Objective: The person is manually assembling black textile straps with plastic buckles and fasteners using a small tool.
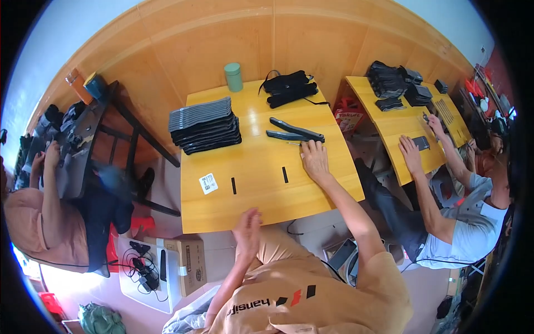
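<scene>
Two bare hands are ours here: our left hand [246,228] hangs just at the near edge of the table [328,199], fingers loosely bent and apart from the thumb, with nothing to be seen in it. To our left, on the floor, we see a white bin [131,286] with black cables in it, beside a carton [196,264]. On the near part of the table lie a white label [208,183] and two short black bars [233,186]; we cannot tell whether these are slots or tape. Our right hand [315,161] rests palm down farther in, fingers nearly together; we cannot tell whether it holds anything beneath. Just beyond its fingertips lie two black strips [297,129], crossing or meeting at their right ends and spread at the left, with a thin rod [293,144] beside them. To their left stands a stack [206,125] of dark flat pieces. Past these, at the far edge, we have black pouches [289,89] with cords and a green canister [234,78]. Off to our right, a co-worker [439,217] has a hand by a dark flat piece [421,143] on another table [384,128]. Behind it all runs a wooden wall [211,44].
</scene>
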Demonstrator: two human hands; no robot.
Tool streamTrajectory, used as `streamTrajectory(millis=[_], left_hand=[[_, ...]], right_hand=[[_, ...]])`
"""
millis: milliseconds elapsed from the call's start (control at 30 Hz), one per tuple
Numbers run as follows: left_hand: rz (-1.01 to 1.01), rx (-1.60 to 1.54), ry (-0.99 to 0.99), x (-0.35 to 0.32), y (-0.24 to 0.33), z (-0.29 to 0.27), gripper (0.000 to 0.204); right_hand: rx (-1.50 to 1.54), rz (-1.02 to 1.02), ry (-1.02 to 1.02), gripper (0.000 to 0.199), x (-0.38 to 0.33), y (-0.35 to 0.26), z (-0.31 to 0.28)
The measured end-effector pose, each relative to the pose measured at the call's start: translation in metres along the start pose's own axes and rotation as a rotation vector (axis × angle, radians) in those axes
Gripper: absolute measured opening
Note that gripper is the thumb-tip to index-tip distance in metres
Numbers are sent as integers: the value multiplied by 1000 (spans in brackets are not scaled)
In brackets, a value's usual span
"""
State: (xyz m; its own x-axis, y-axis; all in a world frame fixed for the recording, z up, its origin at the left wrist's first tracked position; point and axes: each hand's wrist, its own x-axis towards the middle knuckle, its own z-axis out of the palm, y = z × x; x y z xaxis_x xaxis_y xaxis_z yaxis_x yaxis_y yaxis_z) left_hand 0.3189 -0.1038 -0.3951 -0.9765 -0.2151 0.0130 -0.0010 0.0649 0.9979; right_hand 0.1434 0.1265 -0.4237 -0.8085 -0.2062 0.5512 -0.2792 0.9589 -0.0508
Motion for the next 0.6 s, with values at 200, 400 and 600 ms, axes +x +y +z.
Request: streamTrajectory(millis=[200, 400, 600], left_hand=[[439, 455, -135, 23, -38, 27, 21], [276, 404, -82, 26, -38, 28, 20], [286, 370, -46, 25, -35, 32, 17]], right_hand=[[-30, -15, 34, 16, -7, 10, 18], [433, 216, 120, 24, 14, 8, -28], [122, 24, -381, 39, 87, 60, -33]])
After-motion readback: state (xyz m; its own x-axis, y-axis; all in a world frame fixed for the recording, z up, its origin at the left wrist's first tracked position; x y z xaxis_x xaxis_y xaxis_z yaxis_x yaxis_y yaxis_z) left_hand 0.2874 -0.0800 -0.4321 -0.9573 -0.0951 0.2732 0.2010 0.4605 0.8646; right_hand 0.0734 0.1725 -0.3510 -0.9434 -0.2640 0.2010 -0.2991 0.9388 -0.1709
